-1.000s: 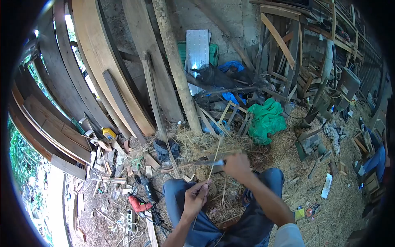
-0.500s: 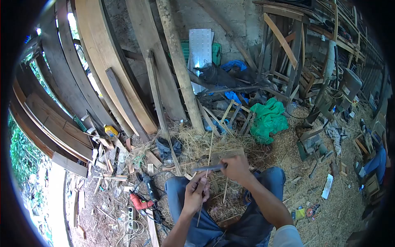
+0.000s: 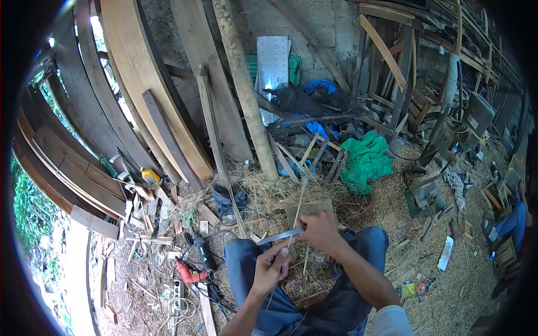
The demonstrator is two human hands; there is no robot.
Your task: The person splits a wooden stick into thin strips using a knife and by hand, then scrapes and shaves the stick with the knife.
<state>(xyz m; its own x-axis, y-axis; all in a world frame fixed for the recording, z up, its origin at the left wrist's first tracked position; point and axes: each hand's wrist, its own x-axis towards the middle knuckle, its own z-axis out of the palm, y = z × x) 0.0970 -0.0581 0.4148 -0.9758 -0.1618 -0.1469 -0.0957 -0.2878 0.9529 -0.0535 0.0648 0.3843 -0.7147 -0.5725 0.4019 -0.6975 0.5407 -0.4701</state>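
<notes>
The left hand (image 3: pixel 272 265) pinches a thin, pale, wood-like strip (image 3: pixel 301 197) rising beyond it, apparently steadying it for the long, grey metal blade (image 3: pixel 279 235) laid across; the right hand (image 3: pixel 320 231) grips the blade's near end (handle hidden).

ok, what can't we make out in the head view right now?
- Grip end of the blade: head view, mostly covered by the right hand.
- Middle of the thin strip: head view, behind the left hand.
- Label on the yellow bottle: head view, too small.
- Much of the far-right person: head view, lost at the dark lens border.
</notes>
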